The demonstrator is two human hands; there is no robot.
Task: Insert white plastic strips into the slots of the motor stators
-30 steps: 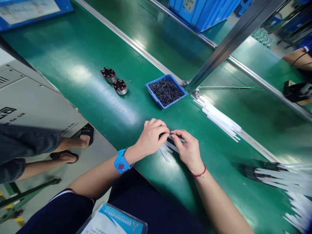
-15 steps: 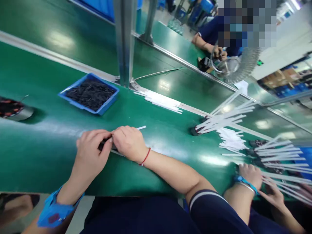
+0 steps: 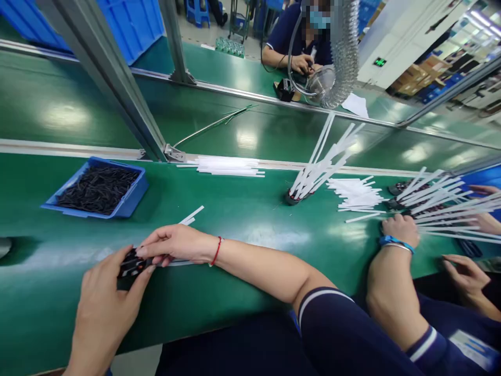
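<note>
Lower left of the frame, the left hand (image 3: 104,308) and right hand (image 3: 176,244) both pinch a small dark wound part (image 3: 131,263) just above the green worktop (image 3: 242,219) — fingers clenched on it from either side, white sleeves (image 3: 191,215) just beside them. Looks like the sleeving step is on, so I'd guess the next move needs one hand freed for a sleeve — a co-worker's hand (image 3: 400,228) rests far right.
</note>
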